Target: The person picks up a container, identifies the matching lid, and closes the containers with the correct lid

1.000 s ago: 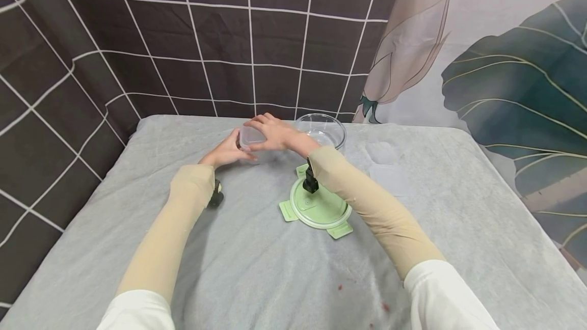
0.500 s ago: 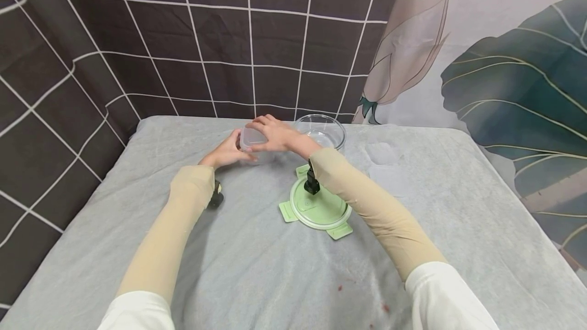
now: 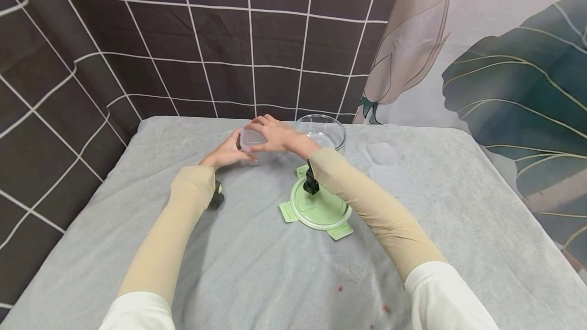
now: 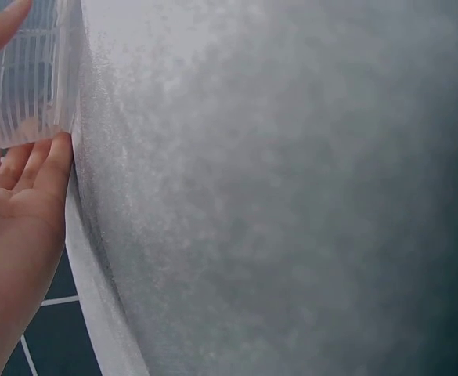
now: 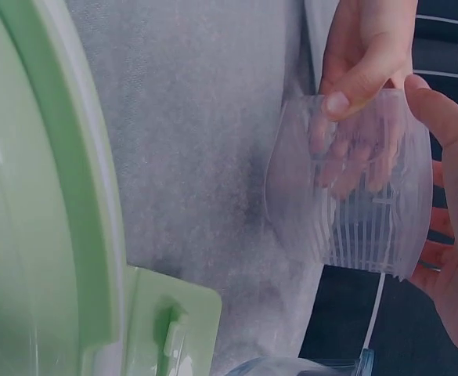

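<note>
My left hand cups the near side of the small clear ribbed container, thumb curled against its wall. My right hand curls over its far side and top, so I grip it between both hands just above the grey table, left of the glass bowl. The container lies tilted on its side; I cannot tell which way its mouth points. The green lid lies nearer me.

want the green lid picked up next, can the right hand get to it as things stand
Probably not at once: the right hand is gripping the clear plastic cup together with the left hand. The green lid lies uncovered below the right forearm, so once it lets go, the way looks free.
</note>
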`<state>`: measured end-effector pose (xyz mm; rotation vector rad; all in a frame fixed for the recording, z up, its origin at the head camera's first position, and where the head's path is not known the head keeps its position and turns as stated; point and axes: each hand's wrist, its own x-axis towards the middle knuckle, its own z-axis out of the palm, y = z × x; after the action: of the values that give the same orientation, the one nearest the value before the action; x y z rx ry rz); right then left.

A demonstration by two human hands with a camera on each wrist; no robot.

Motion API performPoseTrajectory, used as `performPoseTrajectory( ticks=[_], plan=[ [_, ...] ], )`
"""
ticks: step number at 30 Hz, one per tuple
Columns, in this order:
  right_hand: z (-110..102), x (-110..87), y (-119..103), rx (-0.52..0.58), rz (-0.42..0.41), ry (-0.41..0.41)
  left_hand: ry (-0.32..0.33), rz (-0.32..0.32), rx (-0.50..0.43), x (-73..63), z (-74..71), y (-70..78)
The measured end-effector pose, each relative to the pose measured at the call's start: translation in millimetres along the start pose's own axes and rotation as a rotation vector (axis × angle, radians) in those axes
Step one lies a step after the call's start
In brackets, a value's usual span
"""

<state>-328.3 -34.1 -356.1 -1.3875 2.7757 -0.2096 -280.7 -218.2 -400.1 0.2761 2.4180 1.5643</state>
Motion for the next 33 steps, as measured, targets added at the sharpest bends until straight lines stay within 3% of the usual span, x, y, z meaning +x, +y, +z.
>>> performPoseTrajectory(
  ticks=[8,14,23,33],
  plan=[
    [-1,-0.4,-3,-0.052,0.004,-0.031,0.009,0.001,0.027,3.5,-2.2,-5.1],
    [0,0.2,-7,-0.074,-0.043,-0.051,-0.010,0.003,0.046,2.6,-2.1,-4.4],
    [5,2.3,-11,-0.106,-0.072,-0.109,-0.001,0.067,0.063,2.2,0.3,-2.6],
    [11,2.2,-13,-0.110,-0.069,-0.084,0.005,0.047,0.103,0.7,0.0,-0.2]
  ],
)
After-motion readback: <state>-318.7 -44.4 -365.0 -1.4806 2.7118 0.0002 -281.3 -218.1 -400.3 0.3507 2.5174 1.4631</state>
